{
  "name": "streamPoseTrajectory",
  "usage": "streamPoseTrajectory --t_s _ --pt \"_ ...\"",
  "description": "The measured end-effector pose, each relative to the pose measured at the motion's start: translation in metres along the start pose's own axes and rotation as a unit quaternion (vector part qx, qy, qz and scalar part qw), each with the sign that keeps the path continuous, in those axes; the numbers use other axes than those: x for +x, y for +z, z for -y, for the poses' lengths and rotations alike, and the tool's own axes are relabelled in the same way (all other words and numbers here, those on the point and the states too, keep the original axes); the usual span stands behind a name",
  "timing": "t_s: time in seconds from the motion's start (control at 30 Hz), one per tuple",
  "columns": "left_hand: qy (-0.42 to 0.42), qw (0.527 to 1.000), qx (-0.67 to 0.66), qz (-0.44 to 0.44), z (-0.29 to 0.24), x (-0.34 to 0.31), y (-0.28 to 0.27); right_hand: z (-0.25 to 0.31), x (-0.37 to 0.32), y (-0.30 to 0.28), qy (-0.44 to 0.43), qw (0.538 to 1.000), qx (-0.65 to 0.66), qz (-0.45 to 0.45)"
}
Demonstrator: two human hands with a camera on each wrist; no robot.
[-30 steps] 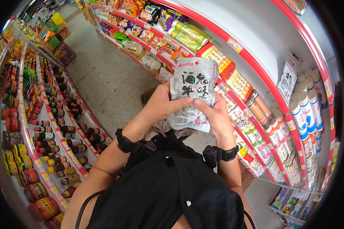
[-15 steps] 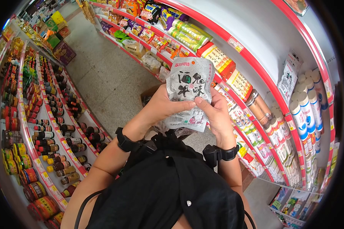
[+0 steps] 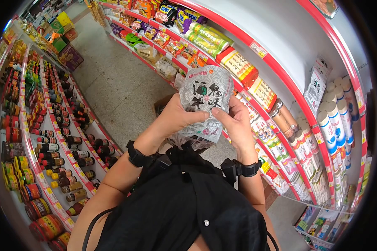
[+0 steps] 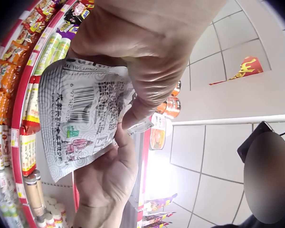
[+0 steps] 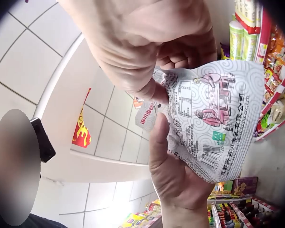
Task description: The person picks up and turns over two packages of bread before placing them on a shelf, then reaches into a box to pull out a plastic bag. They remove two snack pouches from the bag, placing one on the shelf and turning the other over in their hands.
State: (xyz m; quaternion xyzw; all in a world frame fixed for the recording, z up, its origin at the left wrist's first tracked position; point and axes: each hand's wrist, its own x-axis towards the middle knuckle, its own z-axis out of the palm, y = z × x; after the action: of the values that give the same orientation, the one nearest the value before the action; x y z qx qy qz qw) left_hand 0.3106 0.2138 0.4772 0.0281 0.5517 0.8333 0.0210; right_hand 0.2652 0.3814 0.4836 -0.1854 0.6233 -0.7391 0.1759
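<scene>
A silver-grey foil snack packet (image 3: pixel 207 85) with a swirl pattern and large dark characters is held between both hands in front of the body. My left hand (image 3: pixel 176 116) grips its left edge, thumb lying across the front. On the opposite edge my right hand (image 3: pixel 235 125) grips it, the two thumb tips close together at its middle. The packet bends and creases at the thumbs. Its barcode (image 4: pixel 83 104) shows on the lower part in the left wrist view, and a pink printed figure (image 5: pixel 213 88) in the right wrist view. Fingers behind the packet are mostly hidden.
Shelves of sauce jars (image 3: pixel 65 184) run along the left. To the right, red-edged shelves hold noodle packs (image 3: pixel 238 67), snack bags (image 3: pixel 161 39) and white rolled packs (image 3: pixel 335 121). A similar grey packet (image 3: pixel 316 88) stands on the right shelf. Grey floor (image 3: pixel 100 71) lies between.
The packet has shifted a little left in the head view and is bent more across its middle. Both hands keep their hold, thumbs staying near its centre.
</scene>
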Motion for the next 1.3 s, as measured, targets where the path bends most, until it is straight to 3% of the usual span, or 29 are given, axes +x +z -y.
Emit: streamPoseTrajectory --t_s 0.23,0.43,0.63,0.9,1.13,1.3 --pt "0.029 0.999 -0.007 0.017 0.004 0.001 0.001 -0.011 0.001 0.0 -0.033 0.998 -0.052 -0.025" --pt "0.023 1.0 0.008 0.009 0.002 -0.001 0.0 -0.005 -0.001 0.0 -0.014 0.998 -0.066 0.016" --pt "0.015 1.0 0.003 0.009 0.007 0.001 -0.001 -0.003 -0.002 0.003 -0.006 0.999 -0.054 0.003" --pt "-0.002 0.997 -0.042 -0.068 -0.001 -0.001 0.001 -0.001 -0.002 0.007 0.011 1.0 -0.015 0.018" --pt "-0.016 0.994 -0.085 -0.07 -0.002 0.001 0.001 -0.001 0.0 0.006 0.02 0.998 0.041 0.052" --pt "0.03 0.993 -0.073 -0.087 -0.001 0.007 -0.006 -0.003 0.001 0.01 -0.006 0.998 0.027 0.057"
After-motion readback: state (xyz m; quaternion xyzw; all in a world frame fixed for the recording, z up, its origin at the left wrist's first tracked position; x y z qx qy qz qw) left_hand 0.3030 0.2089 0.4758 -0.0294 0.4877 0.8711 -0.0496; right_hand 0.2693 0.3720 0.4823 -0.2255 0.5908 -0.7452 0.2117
